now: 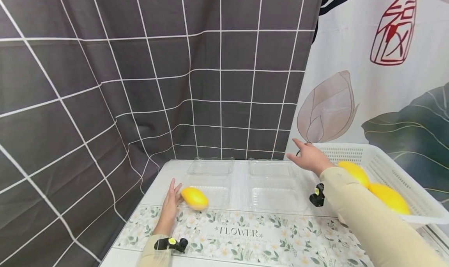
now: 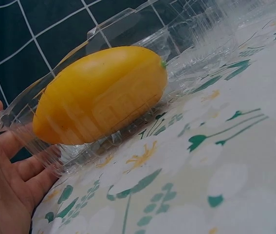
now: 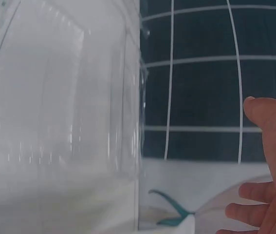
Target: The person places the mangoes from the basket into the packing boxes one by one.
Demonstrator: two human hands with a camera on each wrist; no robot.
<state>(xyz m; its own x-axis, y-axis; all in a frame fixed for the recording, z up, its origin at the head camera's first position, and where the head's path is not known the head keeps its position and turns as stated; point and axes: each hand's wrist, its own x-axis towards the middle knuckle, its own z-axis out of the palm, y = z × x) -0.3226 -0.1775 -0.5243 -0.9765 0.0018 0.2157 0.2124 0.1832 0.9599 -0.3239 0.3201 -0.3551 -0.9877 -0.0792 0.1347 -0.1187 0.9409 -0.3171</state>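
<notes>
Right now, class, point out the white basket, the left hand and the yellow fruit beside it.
White basket (image 1: 390,173), head view, inner right wall.
Left hand (image 1: 171,200), head view, middle.
Yellow fruit (image 2: 102,87), left wrist view, its side.

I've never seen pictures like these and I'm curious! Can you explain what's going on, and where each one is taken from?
There's no robot here, just a person's two bare hands. The wide picture comes from a camera on the person's head, looking forward and down. The others come from cameras worn on the wrists: one watches the left hand, one the right hand. On the white table are two open, clear plastic boxes. A yellow fruit, maybe a mango or a toy, lies in the left box, and the left hand is at that box's end. The right hand is up in the air, with nothing in it, near a white basket where two more yellow fruits show.
</notes>
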